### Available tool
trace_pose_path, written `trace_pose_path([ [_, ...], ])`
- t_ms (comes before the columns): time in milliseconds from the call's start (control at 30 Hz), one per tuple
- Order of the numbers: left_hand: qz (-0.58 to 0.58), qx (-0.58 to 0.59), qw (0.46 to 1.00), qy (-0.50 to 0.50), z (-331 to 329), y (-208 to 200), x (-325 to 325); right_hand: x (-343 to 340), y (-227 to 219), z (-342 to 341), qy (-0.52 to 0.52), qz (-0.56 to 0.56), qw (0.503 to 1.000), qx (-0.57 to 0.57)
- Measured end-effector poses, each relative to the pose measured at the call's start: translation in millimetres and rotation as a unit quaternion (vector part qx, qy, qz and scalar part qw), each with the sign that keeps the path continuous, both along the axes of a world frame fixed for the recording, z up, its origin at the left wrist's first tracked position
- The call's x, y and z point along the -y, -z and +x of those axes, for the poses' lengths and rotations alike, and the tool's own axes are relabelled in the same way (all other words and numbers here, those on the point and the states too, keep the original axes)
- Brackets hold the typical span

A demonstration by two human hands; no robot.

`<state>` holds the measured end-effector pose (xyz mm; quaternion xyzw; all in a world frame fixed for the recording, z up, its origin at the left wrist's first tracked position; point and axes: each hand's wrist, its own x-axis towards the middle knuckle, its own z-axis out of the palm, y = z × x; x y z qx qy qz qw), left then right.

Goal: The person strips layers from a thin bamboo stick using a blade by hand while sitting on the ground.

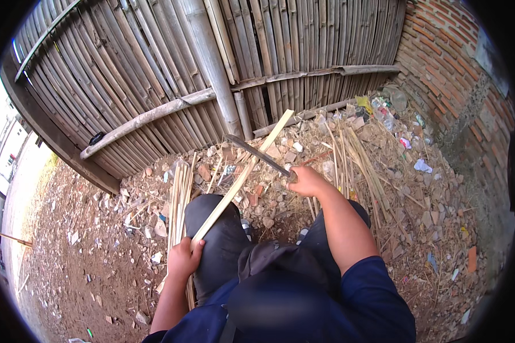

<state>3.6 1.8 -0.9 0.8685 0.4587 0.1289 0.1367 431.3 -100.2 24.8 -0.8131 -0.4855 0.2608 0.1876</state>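
A long pale bamboo strip (pixel 229 197) slants up and away across my left thigh. My left hand (pixel 184 257) is closed around its near end. My right hand (pixel 308 182) grips the handle of a long dark-bladed knife (pixel 266 158), its tip pointing up and to the left. The blade crosses the strip toward its far end; whether it has bitten into it cannot be made out. Beside my left leg lies a bundle of split bamboo strips (pixel 179 191), partly hidden by my leg and hand. More thin strips (pixel 363 163) lie on the ground beyond my right knee.
A bamboo slat fence (pixel 154 68) with a thick upright pole (pixel 209 57) stands ahead. A brick wall (pixel 446 63) closes the right side. Stones, broken brick (pixel 472 258) and litter such as a white scrap (pixel 422 166) cover the ground.
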Motion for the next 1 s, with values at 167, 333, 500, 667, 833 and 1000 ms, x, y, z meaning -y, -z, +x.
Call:
trace_pose_path([
  [167,0.008,0.012,1.0,0.012,-1.3,2.9,-1.1,-2.3,9.3,2.1,-0.004,0.015,1.0,0.014],
  [333,0.011,0.016,1.0,0.013,-0.3,2.1,-0.4,-1.9,7.5,0.8,-0.005,0.014,1.0,0.011],
  [500,0.014,0.018,1.0,0.019,-1.3,4.5,-1.8,-1.0,9.0,0.4,-0.012,0.032,0.999,0.014],
  [667,0.004,0.022,1.0,0.019,-1.1,3.5,-1.2,-1.6,5.0,-2.4,-0.005,0.025,1.0,-0.001],
  [833,0.0,0.023,1.0,0.021,0.3,0.8,-0.5,-1.6,11.5,0.3,-0.005,0.038,0.999,0.017],
  [1000,-0.007,0.022,1.0,0.013,0.8,0.0,-0.3,-1.3,5.3,-2.1,-0.002,0.024,1.0,0.002],
])
